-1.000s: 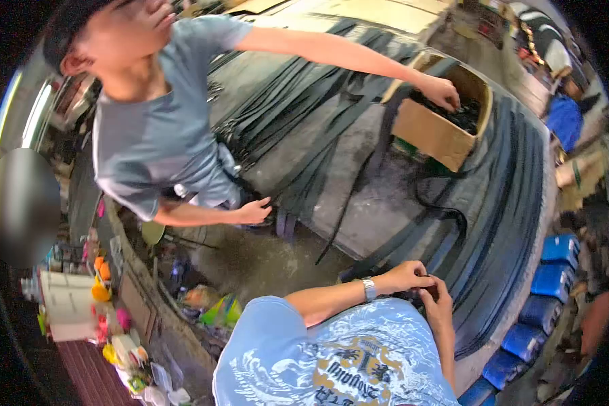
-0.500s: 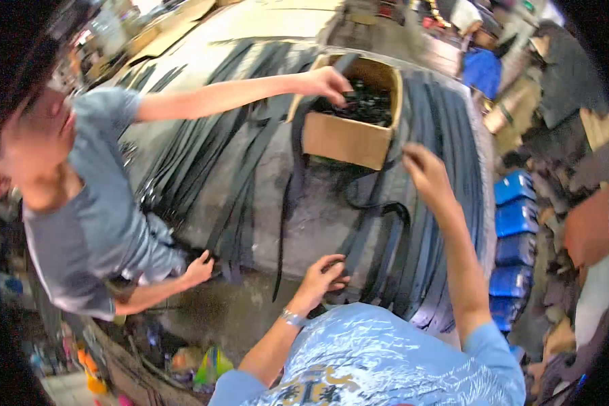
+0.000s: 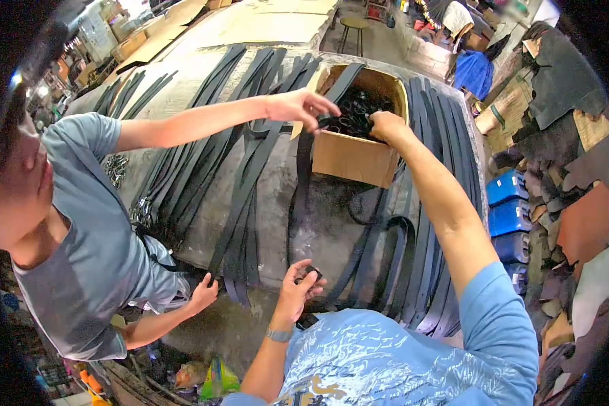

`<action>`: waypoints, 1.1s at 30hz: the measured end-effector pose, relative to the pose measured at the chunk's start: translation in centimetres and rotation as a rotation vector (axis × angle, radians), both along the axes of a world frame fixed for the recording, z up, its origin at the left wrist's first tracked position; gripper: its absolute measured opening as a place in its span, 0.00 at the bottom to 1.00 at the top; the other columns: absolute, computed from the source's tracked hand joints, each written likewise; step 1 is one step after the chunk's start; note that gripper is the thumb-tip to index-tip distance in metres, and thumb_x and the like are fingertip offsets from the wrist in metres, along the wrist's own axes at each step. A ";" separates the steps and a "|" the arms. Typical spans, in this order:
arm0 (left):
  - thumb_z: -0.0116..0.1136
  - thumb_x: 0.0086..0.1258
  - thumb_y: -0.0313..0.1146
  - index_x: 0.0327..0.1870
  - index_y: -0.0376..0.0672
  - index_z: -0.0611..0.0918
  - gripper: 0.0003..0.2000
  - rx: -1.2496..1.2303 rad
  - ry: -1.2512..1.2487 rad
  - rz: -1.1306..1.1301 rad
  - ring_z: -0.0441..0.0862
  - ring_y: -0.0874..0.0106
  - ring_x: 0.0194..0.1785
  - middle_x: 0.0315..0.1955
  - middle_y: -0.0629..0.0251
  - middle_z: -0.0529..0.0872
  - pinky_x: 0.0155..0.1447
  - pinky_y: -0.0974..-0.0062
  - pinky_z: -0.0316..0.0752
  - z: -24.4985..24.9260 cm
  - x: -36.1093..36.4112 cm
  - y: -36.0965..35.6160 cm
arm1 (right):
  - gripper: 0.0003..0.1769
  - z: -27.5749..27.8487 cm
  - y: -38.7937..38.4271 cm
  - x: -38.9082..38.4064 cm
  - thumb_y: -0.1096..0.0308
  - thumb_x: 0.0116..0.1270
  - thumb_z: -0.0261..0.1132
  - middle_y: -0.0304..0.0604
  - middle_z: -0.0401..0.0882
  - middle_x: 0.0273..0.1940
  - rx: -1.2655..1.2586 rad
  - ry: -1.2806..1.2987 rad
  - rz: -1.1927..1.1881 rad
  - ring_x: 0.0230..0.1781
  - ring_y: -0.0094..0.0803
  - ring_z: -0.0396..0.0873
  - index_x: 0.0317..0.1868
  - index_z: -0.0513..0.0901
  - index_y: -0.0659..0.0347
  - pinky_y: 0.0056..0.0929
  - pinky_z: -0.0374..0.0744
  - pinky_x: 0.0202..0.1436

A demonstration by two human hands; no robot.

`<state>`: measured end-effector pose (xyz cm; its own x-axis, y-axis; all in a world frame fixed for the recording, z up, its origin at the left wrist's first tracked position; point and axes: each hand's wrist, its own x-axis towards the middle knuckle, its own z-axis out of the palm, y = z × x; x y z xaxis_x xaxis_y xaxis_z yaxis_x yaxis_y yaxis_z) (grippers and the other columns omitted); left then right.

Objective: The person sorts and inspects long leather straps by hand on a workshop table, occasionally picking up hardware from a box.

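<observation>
My right hand (image 3: 388,127) reaches over the right side of an open cardboard box (image 3: 353,159), its fingers pinched at a pile of small black pieces (image 3: 360,108); what they grip is too small to tell. Near the table's front edge, my left hand (image 3: 300,287) is closed around a small black piece (image 3: 310,271). Long black straps (image 3: 446,149) lie in rows right of the box, and a curved strap (image 3: 400,233) lies in front of it.
A co-worker (image 3: 91,223) stands at the left, one hand (image 3: 301,108) at the box and the other (image 3: 203,293) by more straps (image 3: 240,230). Blue containers (image 3: 509,216) and leather pieces (image 3: 582,223) are at the right. A stool (image 3: 353,27) stands beyond the table.
My right hand has moved up and left to the box. My left hand has shifted slightly down and left. The co-worker's upper hand has moved left and down.
</observation>
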<state>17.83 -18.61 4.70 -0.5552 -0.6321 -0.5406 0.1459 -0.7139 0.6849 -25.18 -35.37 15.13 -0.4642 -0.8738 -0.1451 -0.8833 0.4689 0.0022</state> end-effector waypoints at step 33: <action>0.62 0.72 0.31 0.65 0.41 0.73 0.22 -0.138 0.099 0.074 0.85 0.73 0.46 0.46 0.65 0.80 0.45 0.78 0.82 -5.7 -0.3 -6.3 | 0.21 -11.9 14.2 24.9 0.71 0.69 0.62 0.49 0.84 0.49 -0.106 -1.259 0.008 0.49 0.30 0.82 0.62 0.75 0.65 0.28 0.79 0.53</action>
